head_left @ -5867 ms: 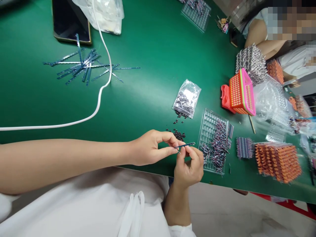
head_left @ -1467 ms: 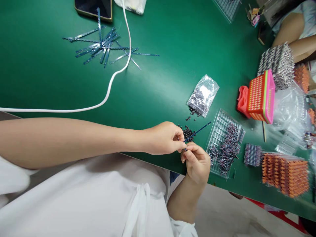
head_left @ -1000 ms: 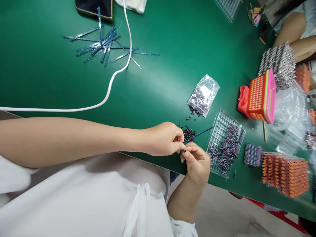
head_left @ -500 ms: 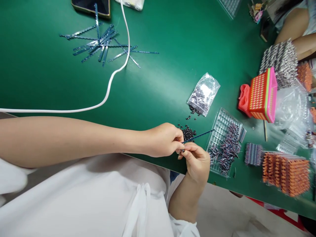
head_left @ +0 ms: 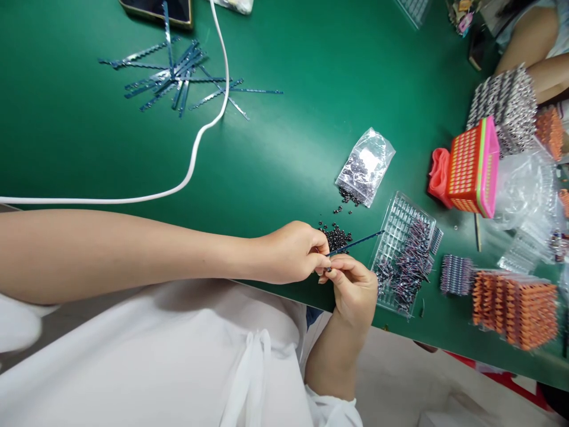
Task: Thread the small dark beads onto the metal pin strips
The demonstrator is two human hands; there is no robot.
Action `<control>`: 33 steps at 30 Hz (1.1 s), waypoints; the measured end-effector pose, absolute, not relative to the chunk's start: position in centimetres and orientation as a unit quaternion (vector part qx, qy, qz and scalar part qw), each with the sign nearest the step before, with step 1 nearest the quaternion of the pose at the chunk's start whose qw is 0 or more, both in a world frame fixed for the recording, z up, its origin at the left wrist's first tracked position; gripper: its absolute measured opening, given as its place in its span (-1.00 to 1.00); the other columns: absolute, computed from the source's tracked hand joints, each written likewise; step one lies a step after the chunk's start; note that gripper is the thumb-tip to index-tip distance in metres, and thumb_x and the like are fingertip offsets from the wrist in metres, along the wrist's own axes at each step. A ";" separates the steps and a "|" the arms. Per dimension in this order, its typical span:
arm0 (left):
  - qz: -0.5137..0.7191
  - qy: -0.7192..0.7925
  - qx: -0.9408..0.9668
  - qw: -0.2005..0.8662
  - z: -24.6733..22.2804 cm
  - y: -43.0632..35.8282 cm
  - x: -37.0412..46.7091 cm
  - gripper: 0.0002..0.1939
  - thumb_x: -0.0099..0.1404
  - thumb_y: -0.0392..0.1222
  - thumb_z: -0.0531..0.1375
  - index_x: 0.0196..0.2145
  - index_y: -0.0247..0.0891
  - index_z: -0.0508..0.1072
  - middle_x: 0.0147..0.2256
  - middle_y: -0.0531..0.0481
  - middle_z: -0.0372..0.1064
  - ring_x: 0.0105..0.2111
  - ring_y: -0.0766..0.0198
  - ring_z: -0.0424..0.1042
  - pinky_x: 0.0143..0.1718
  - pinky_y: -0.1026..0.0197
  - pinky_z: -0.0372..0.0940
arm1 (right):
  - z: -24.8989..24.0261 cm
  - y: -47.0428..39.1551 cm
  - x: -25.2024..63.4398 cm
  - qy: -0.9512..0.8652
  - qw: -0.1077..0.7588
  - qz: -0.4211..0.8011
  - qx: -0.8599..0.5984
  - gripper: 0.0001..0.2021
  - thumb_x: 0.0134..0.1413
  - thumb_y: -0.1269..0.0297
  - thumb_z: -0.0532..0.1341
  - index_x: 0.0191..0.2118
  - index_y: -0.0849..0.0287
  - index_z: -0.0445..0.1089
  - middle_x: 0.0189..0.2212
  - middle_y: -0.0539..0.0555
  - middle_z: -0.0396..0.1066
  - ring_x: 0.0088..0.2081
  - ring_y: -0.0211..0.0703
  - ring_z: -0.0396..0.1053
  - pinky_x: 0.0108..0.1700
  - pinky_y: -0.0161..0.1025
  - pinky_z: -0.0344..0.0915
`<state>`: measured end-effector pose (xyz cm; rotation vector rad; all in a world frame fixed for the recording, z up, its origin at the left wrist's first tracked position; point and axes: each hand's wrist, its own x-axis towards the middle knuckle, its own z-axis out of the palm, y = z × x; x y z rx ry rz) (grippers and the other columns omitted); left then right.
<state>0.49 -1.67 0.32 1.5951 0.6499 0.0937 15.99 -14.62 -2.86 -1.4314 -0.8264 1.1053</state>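
Note:
My left hand (head_left: 291, 252) is closed around one end of a thin dark blue strip (head_left: 360, 240), which slants up to the right. Touching it at the fingertips, my right hand (head_left: 354, 290) pinches a small dark bead (head_left: 328, 269). A pile of black beads (head_left: 338, 238) lies just beyond the fingers. Above it rests a clear bag (head_left: 367, 166) of beads, with some loose beads at its lower end. To the right, a clear plastic tray (head_left: 391, 222) holds many small spiky dark pieces (head_left: 411, 261).
More blue strips (head_left: 178, 77) lie scattered at the upper left, near a phone (head_left: 162, 12) and under a white cable (head_left: 194, 151). At right are a red and pink basket (head_left: 469, 169), orange stacks (head_left: 515, 308) and a grey stack (head_left: 504, 110). Another person's arm (head_left: 549, 74) shows at the top right.
The whole view has shifted slightly, with the table items a little further left and up. Both hands keep nearly the same pose and hold.

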 end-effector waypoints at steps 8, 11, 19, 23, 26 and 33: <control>0.042 0.280 0.707 0.649 0.3 -1.5 0.5 -0.84 0.24 -0.33 0.16 -0.49 -0.33 0.48 -0.56 0.07 0.43 -0.58 0.40 0.24 -0.53 0.35 0.08 | -2.8 -14.5 15.9 -0.330 0.537 0.476 -0.614 -0.95 0.00 0.37 0.40 -0.36 0.11 0.56 -0.42 0.00 0.50 -0.43 -0.23 0.48 -0.48 -0.28 0.48; 0.040 0.284 0.707 0.647 0.2 -1.4 0.5 -0.84 0.23 -0.31 0.16 -0.48 -0.33 0.47 -0.54 0.06 0.46 -0.57 0.39 0.26 -0.53 0.35 0.09 | -2.8 -14.6 15.8 -0.328 0.537 0.473 -0.616 -0.95 0.01 0.38 0.40 -0.36 0.11 0.56 -0.41 -0.01 0.49 -0.44 -0.24 0.48 -0.46 -0.29 0.47; 0.056 0.270 0.699 0.660 -0.3 -1.2 0.5 -0.83 0.26 -0.17 0.18 -0.41 -0.31 0.48 -0.46 0.00 0.53 -0.46 0.30 0.43 -0.46 0.33 0.19 | -3.1 -14.8 15.7 -0.319 0.544 0.444 -0.636 -0.95 0.06 0.32 0.37 -0.30 0.10 0.54 -0.37 -0.04 0.45 -0.48 -0.33 0.42 -0.43 -0.32 0.41; 0.080 0.276 0.674 0.681 -0.1 -0.9 0.5 -0.81 0.27 -0.12 0.19 -0.37 -0.30 0.50 -0.46 0.02 0.50 -0.44 0.31 0.42 -0.42 0.32 0.21 | -3.0 -14.7 15.3 -0.336 0.549 0.386 -0.661 -0.92 0.09 0.28 0.35 -0.26 0.10 0.53 -0.36 -0.03 0.42 -0.45 -0.34 0.38 -0.41 -0.34 0.36; 0.071 0.281 0.681 0.673 -0.1 -0.8 0.5 -0.78 0.28 -0.09 0.18 -0.33 -0.30 0.53 -0.45 0.03 0.50 -0.46 0.33 0.35 -0.43 0.31 0.17 | -2.8 -14.6 15.1 -0.353 0.542 0.352 -0.676 -0.93 0.12 0.27 0.32 -0.26 0.10 0.52 -0.35 -0.03 0.41 -0.43 -0.34 0.36 -0.39 -0.34 0.33; 0.070 0.281 0.716 0.635 0.0 -0.7 0.6 -0.71 0.32 -0.05 0.14 -0.34 -0.28 0.56 -0.45 0.03 0.48 -0.46 0.30 0.33 -0.42 0.27 0.14 | -2.7 -14.5 14.7 -0.367 0.505 0.316 -0.714 -0.89 0.16 0.22 0.25 -0.28 0.12 0.49 -0.40 -0.03 0.40 -0.43 -0.31 0.34 -0.39 -0.34 0.28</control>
